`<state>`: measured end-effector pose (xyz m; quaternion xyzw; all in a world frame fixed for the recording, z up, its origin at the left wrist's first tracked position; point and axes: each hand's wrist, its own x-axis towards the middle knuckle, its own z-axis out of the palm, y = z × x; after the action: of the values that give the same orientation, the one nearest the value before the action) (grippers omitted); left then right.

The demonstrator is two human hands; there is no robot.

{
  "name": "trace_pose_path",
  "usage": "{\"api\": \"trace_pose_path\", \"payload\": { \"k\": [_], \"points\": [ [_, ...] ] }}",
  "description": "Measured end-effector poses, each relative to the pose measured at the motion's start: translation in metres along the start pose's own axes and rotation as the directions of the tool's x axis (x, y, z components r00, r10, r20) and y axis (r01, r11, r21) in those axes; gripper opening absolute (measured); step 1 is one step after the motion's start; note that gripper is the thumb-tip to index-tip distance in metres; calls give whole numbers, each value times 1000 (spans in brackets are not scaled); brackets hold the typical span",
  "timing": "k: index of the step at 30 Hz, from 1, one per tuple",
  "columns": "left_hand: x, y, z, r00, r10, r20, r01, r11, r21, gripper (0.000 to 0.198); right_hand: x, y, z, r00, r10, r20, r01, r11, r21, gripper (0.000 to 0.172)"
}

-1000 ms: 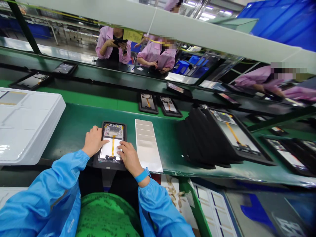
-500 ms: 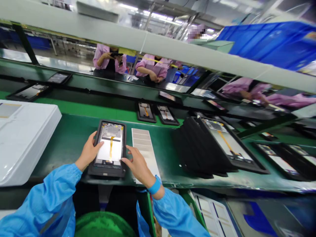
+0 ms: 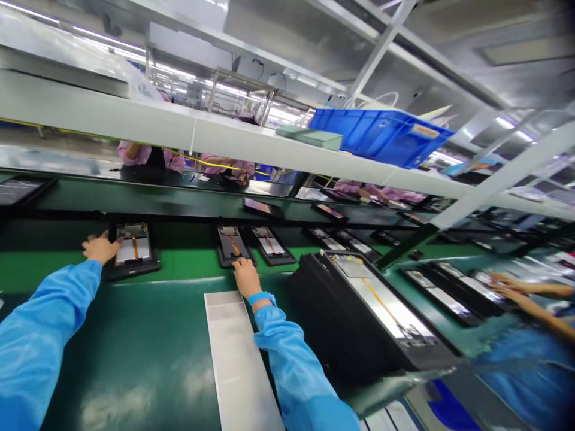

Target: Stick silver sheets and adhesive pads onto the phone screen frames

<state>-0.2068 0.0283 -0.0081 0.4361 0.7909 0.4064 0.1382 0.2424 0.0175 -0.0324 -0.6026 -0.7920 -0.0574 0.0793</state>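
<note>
My left hand stretches far forward, its fingers spread against the left edge of a black tray holding an opened tablet with a white sheet and an orange ribbon cable. My right hand reaches the near edge of a second black tray, which holds a similar tablet. Its fingers are bunched there, and I cannot tell whether they grip the tray. A long white-and-silver sheet lies on the dark green conveyor belt between my sleeves.
A stack of black trays topped by a tablet stands right of my right hand. Another person's hands in blue sleeves work at the far right. A white shelf above the line carries a blue crate. Pink-sleeved people sit beyond.
The tablet in its tray has moved from in front of me to the far side of the belt. Both my arms have stretched forward. The view has tilted upward.
</note>
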Motion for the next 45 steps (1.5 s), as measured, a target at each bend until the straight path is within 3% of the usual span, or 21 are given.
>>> {"api": "trace_pose_path", "payload": {
  "k": [2,4,6,10,12,14,19,22,25,27,29,32,35,37,38,40,41,43,45],
  "points": [
    [-7,14,12,998,0,62,7,993,-116,46,20,1,5,999,-39,21,40,999,-32,21],
    [-28,31,32,972,29,234,47,948,-314,45,34,3,1,996,-85,27,87,995,-52,15],
    [-59,49,58,907,62,416,122,908,-401,42,38,1,-10,990,-138,15,138,988,-62,12],
    [-124,85,111,711,27,703,388,819,-424,52,19,-20,-33,973,-233,3,233,971,-56,13],
    [-141,103,130,661,-24,750,494,766,-411,59,5,-33,-41,967,-253,-33,251,967,-43,13],
    [-146,120,142,640,-72,765,568,715,-408,61,-2,-41,-47,964,-246,-101,246,969,-15,13],
    [-142,156,146,622,-108,775,668,590,-454,55,2,-53,-56,944,-288,-161,304,948,91,17],
    [-152,163,132,645,-100,758,663,567,-489,39,-13,-62,-64,923,-338,-181,369,912,180,20],
    [-174,143,94,688,-93,719,627,574,-526,34,-62,-64,-80,901,-328,-284,417,833,364,24],
    [-198,113,56,710,-75,700,601,583,-547,34,-112,-58,-94,908,-274,-317,401,788,468,27],
    [-229,73,11,714,-55,698,586,593,-553,41,-172,-45,-106,937,-226,-267,338,780,527,28],
    [-278,7,-48,712,-57,700,555,657,-511,54,-259,-27,-116,984,-160,-75,174,810,560,25],
    [-316,-44,-83,727,-96,680,467,795,-388,57,-317,-23,-112,995,-44,93,-19,812,583,22],
    [-330,-63,-95,785,-83,614,291,924,-249,58,-335,-27,-101,992,17,126,-90,792,604,21],
    [-335,-68,-99,833,-42,552,147,978,-147,58,-338,-30,-94,992,34,125,-104,784,612,21],
    [-342,-67,-102,910,115,397,-171,979,108,57,-334,-38,-77,994,49,102,-102,776,622,20],
    [-346,-62,-102,917,220,332,-302,928,220,55,-329,-41,-68,994,52,91,-98,776,623,20],
    [-357,-47,-94,853,439,282,-514,803,302,46,-315,-47,-53,995,51,85,-92,784,614,19],
    [-374,-29,-76,703,625,340,-703,683,198,38,-301,-51,-41,993,57,106,-108,807,580,20]
  ]
}}
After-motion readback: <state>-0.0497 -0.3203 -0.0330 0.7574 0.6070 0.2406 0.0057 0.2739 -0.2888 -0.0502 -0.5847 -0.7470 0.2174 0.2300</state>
